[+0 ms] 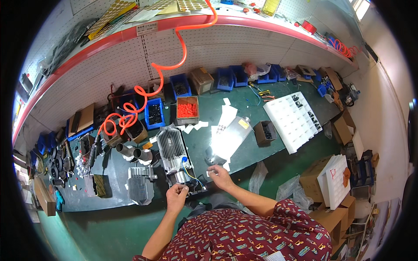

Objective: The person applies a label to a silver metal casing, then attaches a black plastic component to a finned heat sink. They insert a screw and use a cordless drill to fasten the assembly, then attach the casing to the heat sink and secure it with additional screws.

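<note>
The finned metal housing (170,142) lies on the bench (82,202) in front of the person, its ribbed part far and its silver cylinder (181,177) near. The left hand (175,198) is at the housing's near end, fingers bent close together, though whether its grip is clamped on the edge I cannot tell. The right hand (221,177) is to the right of the housing, just near of a dark piece (214,159); its fingers are curled, and whether that grip pinches anything is unclear. The housing looks stiff and fairly heavy, probably cast metal, with ribs that may feel hard-edged. Its solid side walls seem the best hold, one hand on each side. The blue part (184,160) and the thin wires (190,172) look soft and easily strained, so fingers should stay off them.
</note>
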Action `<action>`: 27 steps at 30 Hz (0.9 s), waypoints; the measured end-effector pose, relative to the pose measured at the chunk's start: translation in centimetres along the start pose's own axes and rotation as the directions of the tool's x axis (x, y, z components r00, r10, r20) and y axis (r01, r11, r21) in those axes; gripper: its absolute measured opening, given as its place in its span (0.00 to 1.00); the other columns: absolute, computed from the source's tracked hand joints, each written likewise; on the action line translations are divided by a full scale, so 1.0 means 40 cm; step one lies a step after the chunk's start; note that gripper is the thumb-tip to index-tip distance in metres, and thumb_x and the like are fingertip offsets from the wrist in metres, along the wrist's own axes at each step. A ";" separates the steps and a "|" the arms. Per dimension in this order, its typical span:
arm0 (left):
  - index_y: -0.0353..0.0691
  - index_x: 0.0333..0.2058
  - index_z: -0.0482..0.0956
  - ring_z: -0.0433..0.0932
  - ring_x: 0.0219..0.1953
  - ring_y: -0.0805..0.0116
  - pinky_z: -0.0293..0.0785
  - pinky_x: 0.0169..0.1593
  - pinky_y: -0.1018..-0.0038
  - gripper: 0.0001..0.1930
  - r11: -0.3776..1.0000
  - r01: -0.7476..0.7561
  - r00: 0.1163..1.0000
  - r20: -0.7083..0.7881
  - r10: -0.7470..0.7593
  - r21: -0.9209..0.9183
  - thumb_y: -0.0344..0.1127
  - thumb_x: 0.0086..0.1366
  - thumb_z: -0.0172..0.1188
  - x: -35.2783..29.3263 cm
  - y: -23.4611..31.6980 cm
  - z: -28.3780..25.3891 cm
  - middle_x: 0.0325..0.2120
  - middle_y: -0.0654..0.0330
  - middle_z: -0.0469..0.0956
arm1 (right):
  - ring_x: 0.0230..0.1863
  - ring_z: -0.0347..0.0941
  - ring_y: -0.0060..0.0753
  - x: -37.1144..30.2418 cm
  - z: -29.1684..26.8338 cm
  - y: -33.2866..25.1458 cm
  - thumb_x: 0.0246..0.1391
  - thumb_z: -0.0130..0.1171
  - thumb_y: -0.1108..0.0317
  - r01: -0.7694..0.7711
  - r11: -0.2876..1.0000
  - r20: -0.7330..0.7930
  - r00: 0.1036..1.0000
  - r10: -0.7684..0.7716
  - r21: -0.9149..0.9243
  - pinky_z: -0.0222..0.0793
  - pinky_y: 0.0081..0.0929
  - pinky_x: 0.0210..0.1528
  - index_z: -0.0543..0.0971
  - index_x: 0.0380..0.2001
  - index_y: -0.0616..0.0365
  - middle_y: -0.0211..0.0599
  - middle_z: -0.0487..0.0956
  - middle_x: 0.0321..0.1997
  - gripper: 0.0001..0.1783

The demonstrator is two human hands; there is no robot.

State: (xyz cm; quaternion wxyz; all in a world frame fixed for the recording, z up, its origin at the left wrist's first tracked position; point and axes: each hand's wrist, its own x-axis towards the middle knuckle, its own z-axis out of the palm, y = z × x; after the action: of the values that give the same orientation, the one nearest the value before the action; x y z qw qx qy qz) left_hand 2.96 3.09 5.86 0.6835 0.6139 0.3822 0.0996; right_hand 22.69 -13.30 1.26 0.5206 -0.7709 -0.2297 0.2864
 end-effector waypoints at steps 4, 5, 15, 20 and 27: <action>0.30 0.31 0.81 0.76 0.28 0.80 0.72 0.34 0.79 0.07 1.000 -0.008 0.998 -0.061 0.007 -0.023 0.29 0.66 0.63 -0.027 -0.029 -0.057 0.26 0.65 0.80 | 0.38 0.79 0.23 -0.018 -0.015 0.021 0.62 0.60 0.68 -0.036 0.999 -0.014 0.999 0.036 -0.023 0.75 0.24 0.41 0.81 0.44 0.63 0.35 0.83 0.36 0.11; 0.30 0.32 0.81 0.76 0.29 0.80 0.73 0.34 0.78 0.06 1.000 -0.018 0.996 -0.088 0.017 -0.010 0.29 0.66 0.63 -0.033 -0.045 -0.070 0.26 0.65 0.80 | 0.36 0.78 0.22 -0.019 -0.023 0.035 0.62 0.60 0.69 -0.063 0.998 0.005 0.998 0.063 -0.026 0.75 0.24 0.39 0.81 0.44 0.63 0.34 0.83 0.35 0.11; 0.31 0.34 0.82 0.77 0.28 0.76 0.75 0.33 0.73 0.10 0.971 -0.074 0.963 -0.235 0.129 0.227 0.35 0.65 0.65 -0.097 -0.085 -0.119 0.24 0.59 0.81 | 0.24 0.73 0.18 -0.023 -0.058 -0.016 0.65 0.57 0.71 -0.159 0.964 -0.002 0.987 0.163 0.213 0.69 0.17 0.26 0.79 0.45 0.64 0.35 0.82 0.34 0.09; 0.30 0.34 0.83 0.75 0.28 0.80 0.73 0.32 0.75 0.09 0.952 -0.110 0.878 -0.421 0.227 0.284 0.32 0.66 0.64 -0.129 -0.056 -0.170 0.24 0.63 0.80 | 0.23 0.67 0.15 0.090 -0.018 -0.069 0.64 0.58 0.71 -0.098 0.940 0.015 0.995 0.099 0.327 0.62 0.15 0.26 0.80 0.41 0.62 0.29 0.78 0.29 0.06; 0.29 0.34 0.82 0.77 0.25 0.72 0.75 0.32 0.69 0.11 0.967 -0.030 0.711 -0.674 0.199 0.254 0.34 0.65 0.64 -0.117 -0.078 -0.389 0.22 0.54 0.80 | 0.22 0.66 0.13 0.181 0.026 -0.153 0.66 0.58 0.70 -0.057 0.925 0.034 0.998 0.047 0.376 0.61 0.14 0.22 0.79 0.43 0.61 0.28 0.77 0.28 0.07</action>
State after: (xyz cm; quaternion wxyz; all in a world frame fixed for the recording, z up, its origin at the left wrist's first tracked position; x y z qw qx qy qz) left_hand -11.35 11.41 5.59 0.4087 0.6273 0.5801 0.3208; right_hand 26.92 -5.73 5.20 0.6482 -0.6589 -0.1563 0.3482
